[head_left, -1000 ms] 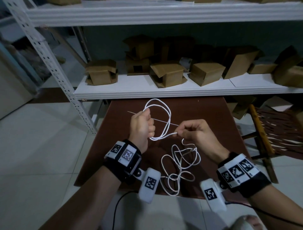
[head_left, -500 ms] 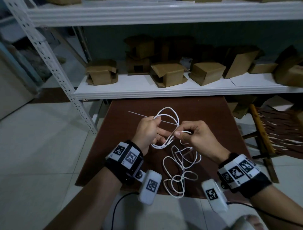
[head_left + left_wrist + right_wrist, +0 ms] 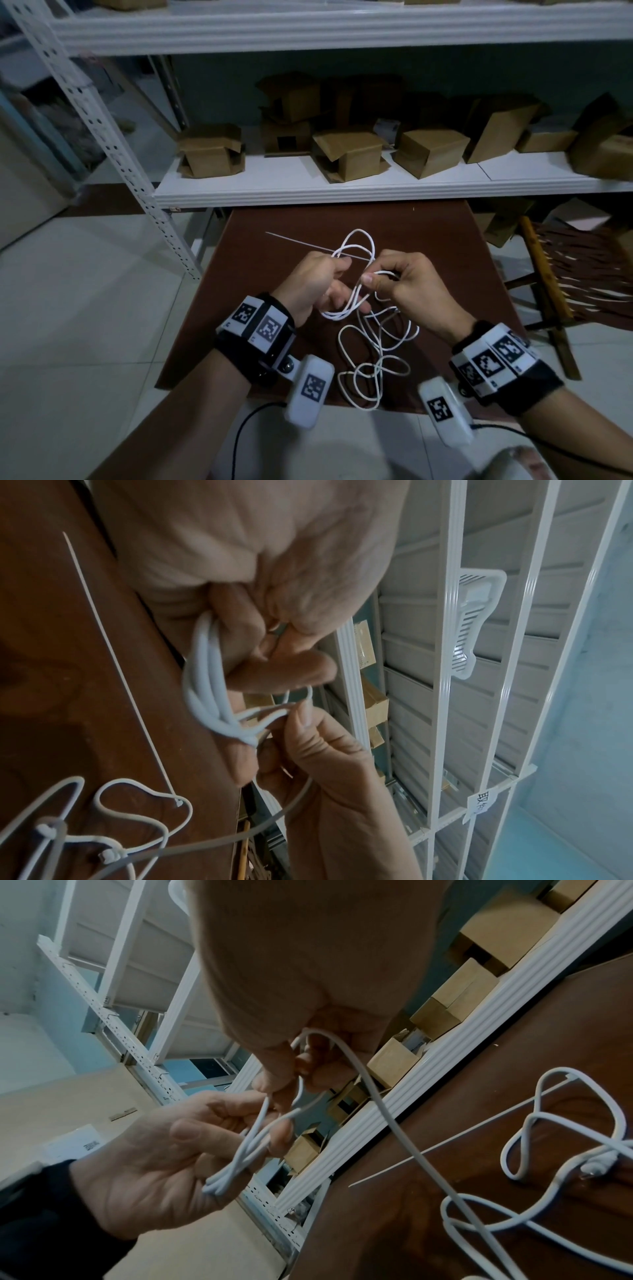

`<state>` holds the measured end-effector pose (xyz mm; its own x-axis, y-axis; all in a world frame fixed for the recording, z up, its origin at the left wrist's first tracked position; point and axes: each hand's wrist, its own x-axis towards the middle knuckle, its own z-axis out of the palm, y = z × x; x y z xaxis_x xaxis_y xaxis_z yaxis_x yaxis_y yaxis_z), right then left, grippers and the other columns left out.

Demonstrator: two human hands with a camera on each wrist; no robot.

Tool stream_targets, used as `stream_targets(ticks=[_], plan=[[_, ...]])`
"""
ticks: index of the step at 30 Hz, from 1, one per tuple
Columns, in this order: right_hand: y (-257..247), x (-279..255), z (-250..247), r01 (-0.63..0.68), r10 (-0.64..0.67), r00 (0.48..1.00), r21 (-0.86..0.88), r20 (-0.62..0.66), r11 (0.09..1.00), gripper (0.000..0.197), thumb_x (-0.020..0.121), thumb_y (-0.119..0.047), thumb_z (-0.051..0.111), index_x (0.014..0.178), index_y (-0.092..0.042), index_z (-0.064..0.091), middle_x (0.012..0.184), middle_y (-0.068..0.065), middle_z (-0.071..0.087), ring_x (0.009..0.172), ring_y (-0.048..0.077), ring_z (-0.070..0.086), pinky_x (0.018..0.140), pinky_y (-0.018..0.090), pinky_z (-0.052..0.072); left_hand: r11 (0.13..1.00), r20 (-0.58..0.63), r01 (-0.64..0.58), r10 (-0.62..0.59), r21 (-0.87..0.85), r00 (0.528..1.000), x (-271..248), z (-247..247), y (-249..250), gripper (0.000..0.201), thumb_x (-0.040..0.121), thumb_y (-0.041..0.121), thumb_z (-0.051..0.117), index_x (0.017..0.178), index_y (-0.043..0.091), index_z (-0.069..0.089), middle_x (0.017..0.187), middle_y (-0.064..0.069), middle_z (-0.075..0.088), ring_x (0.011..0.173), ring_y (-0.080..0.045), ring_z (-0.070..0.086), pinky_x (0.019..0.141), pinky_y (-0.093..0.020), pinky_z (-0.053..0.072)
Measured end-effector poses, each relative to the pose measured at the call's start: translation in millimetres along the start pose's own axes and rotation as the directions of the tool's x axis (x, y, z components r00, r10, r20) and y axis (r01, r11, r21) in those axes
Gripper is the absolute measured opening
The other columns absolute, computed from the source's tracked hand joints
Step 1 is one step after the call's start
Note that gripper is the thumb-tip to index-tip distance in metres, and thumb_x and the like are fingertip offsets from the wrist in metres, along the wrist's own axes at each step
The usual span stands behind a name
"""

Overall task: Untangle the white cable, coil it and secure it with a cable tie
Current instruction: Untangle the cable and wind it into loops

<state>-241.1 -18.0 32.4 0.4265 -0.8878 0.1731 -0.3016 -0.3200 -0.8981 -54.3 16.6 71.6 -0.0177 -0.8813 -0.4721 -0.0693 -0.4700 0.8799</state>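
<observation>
A thin white cable lies in loose tangled loops on the brown table, and part of it is gathered into a small coil held above the table. My left hand grips that coil, the loops running through its curled fingers. My right hand pinches a strand of the cable between thumb and forefinger right beside the left hand. A thin white cable tie lies flat on the table just behind the hands; it also shows as a long strip in the left wrist view.
A white metal shelf with several cardboard boxes runs along the table's far edge. A wooden chair stands to the right. White tiled floor lies to the left and in front.
The hands have come together: the right hand moved left and up with its strand to the coil, which shifted right. More cable has lifted off the table.
</observation>
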Motion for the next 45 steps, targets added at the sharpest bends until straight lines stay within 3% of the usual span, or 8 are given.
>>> stream_targets(ticks=[4,12,21,25,33,38,42,45], plan=[[1,1,-1,-0.003,0.002,0.999,-0.025,-0.032,1.0,0.014,0.089,-0.017,0.082,0.077,-0.023,0.079,0.083,-0.002,0.072,0.08,0.02,0.07,0.078,0.047,0.055,0.998,0.066,-0.066,0.067,-0.017,0.996,-4,1,-1,0.026,0.106,0.023,0.059,0.088,0.005,0.063,0.094,-0.038,0.074,0.032,-0.006,0.041,0.033,-0.014,0.026],[-6,1,-7,-0.116,0.121,0.987,0.047,-0.11,0.992,0.011,0.087,-0.025,0.085,0.08,-0.019,0.079,0.074,0.017,0.075,0.07,0.052,0.068,0.058,0.055,0.055,0.973,0.097,-0.224,0.228,-0.059,0.969,-6,-1,-5,0.052,0.099,-0.004,0.064,0.072,0.024,0.029,0.097,-0.033,0.071,0.034,0.001,0.046,0.036,-0.014,0.019],[-19,-3,-4,-0.116,0.12,0.969,0.032,-0.216,0.993,0.02,0.078,-0.027,0.092,0.073,-0.019,0.075,0.062,0.0,0.068,0.055,0.013,0.058,0.056,0.035,0.048,0.965,0.02,-0.246,0.249,-0.093,0.968,1,5,-12,0.061,0.09,-0.015,0.068,0.068,0.026,0.027,0.084,-0.025,0.075,0.038,-0.003,0.034,0.036,-0.015,0.023],[-19,-5,-2,-0.104,0.059,0.947,-0.125,-0.315,0.987,0.036,0.076,-0.032,0.092,0.097,-0.027,0.062,0.086,-0.007,0.07,0.077,0.008,0.067,0.068,0.033,0.055,0.962,-0.077,-0.245,0.237,-0.121,0.968,3,4,-12,0.06,0.093,-0.015,0.064,0.065,0.023,0.027,0.078,-0.024,0.075,0.034,-0.002,0.034,0.036,-0.014,0.024],[-22,-13,11,-0.059,0.007,0.939,-0.143,-0.344,0.988,0.048,0.097,-0.039,0.069,0.055,-0.02,0.057,0.047,-0.003,0.053,0.046,0.009,0.049,0.052,0.03,0.036,0.948,-0.185,-0.25,0.215,-0.195,0.959,5,3,-7,0.058,0.094,-0.016,0.062,0.069,0.023,0.027,0.078,-0.023,0.074,0.034,-0.005,0.03,0.035,-0.015,0.022],[-23,-12,9,-0.164,0.039,0.845,-0.189,-0.534,0.968,0.037,0.084,-0.047,0.082,0.074,-0.022,0.058,0.056,-0.002,0.061,0.052,0.012,0.058,0.056,0.034,0.046,0.936,-0.257,-0.274,0.215,-0.222,0.942,7,3,-8,0.058,0.095,-0.016,0.061,0.071,0.023,0.026,0.076,-0.022,0.074,0.033,-0.004,0.029,0.034,-0.015,0.023],[-29,-12,15,-0.145,0.149,0.935,0.037,-0.322,0.989,0.045,0.101,-0.039,0.067,0.066,-0.012,0.073,0.056,0.004,0.07,0.05,0.026,0.069,0.056,0.039,0.055,0.938,-0.268,-0.256,0.191,-0.235,0.944,8,1,-9,0.058,0.095,-0.016,0.061,0.07,0.023,0.026,0.079,-0.022,0.073,0.033,-0.004,0.03,0.033,-0.015,0.023],[-25,-11,23,-0.212,0.25,0.938,0.175,-0.239,0.961,0.025,0.105,-0.027,0.062,0.104,-0.009,0.079,0.081,0.004,0.081,0.074,0.023,0.079,0.075,0.042,0.064,0.948,-0.233,-0.234,0.182,-0.218,0.955,7,4,-12,0.057,0.095,-0.016,0.061,0.071,0.023,0.027,0.082,-0.023,0.074,0.034,-0.004,0.032,0.034,-0.014,0.023]])
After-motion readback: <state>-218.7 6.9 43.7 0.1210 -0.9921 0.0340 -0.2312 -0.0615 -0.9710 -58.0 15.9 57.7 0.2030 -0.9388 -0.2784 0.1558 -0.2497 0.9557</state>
